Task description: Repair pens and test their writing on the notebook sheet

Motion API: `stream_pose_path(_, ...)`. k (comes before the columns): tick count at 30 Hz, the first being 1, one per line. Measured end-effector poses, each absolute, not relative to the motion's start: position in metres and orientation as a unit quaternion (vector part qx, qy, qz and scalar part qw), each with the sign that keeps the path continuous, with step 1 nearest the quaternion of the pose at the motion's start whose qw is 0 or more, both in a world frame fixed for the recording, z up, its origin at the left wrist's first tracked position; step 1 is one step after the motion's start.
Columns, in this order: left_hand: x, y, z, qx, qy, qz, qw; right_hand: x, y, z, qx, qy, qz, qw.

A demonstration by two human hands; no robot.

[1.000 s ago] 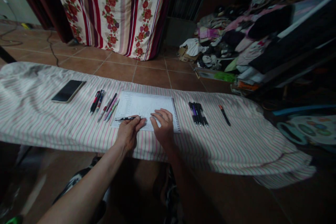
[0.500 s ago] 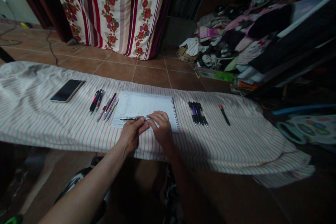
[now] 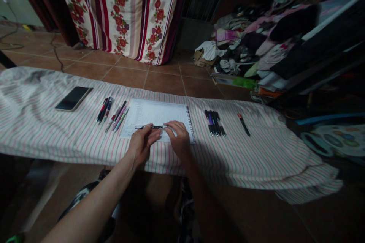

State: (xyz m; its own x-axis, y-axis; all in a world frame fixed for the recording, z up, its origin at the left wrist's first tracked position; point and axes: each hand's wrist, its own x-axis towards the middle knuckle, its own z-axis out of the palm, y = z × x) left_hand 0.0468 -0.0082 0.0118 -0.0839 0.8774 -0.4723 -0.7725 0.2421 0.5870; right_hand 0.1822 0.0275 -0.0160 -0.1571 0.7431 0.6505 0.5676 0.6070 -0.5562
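Observation:
A dark pen with a silvery tip lies level just above an open spiral notebook. My left hand is closed on the pen's left part, thumb and index finger pinching it, the other fingers bent beneath. At its right end, the thumb and fingertips of my right hand close around the tip of the barrel; the exact contact is partly hidden. Left of the notebook lie a group of pink, purple and white pens and a group of dark pens.
A smartphone lies farther left on the striped cloth. To the right are several black and purple pens and a lone dark pen with an orange end. A flowered curtain and a clothes heap stand beyond.
My left hand has shifted slightly left along the pen, uncovering more of its dark barrel. My right hand has drifted a little to the right.

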Motion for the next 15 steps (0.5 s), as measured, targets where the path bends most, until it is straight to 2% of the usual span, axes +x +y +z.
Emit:
stream_pose_path(5,0.0439,-0.0076,0.0083,0.070,0.403,0.638,0.653,0.1860,0.0266,-0.0142,-0.450,-0.744,0.130,0.478)
stream_pose_path(15,0.0466,-0.0053,0.0036,0.065,0.427,0.645,0.630,0.1837,0.0236,-0.0120,-0.460,-0.750,0.109,0.463)
